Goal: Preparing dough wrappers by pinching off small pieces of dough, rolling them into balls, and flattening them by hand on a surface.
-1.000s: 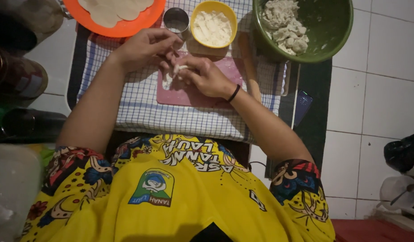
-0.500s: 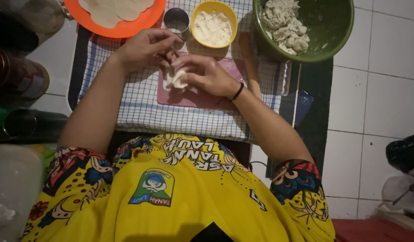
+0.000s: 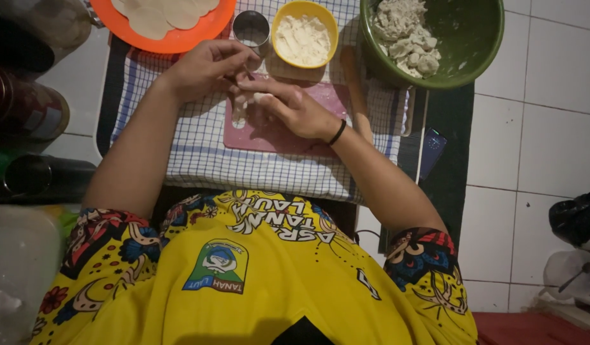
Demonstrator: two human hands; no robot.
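A small piece of white dough point(image 3: 242, 102) is being worked at the top edge of the pink board point(image 3: 269, 131), pinched between both hands. The left hand point(image 3: 202, 67) is closed on it from ten o'clock, fingertips curled in; the right hand point(image 3: 295, 108) is pressed over it from three o'clock, a black band point(image 3: 337, 132) worn at the wrist. The two hands are brought together on the dough, touching. Its exact shape cannot be made out; it is mostly hidden under the fingers, possibly being folded.

At twelve o'clock from the dough, a small metal cup point(image 3: 251, 29) is seen, and just beside it at one o'clock a yellow bowl point(image 3: 304, 38) of pale filling or flour. A wooden rolling pin point(image 3: 355, 96) is laid along the board's three o'clock edge. At two o'clock, a green bowl point(image 3: 435, 41) is loaded with rough dough lumps, so plenty is left to be shaped. At eleven o'clock, an orange plate point(image 3: 173, 25) is stacked with flat rounds already rolled out. Judged from that, the work is somewhere mid-batch: some rounds are done, one piece is in hand, a bowlful is waiting.

Everything is set on a checked cloth point(image 3: 199, 153) over the white tiled floor point(image 3: 525, 147). A dark phone point(image 3: 430, 150) lies at four o'clock.
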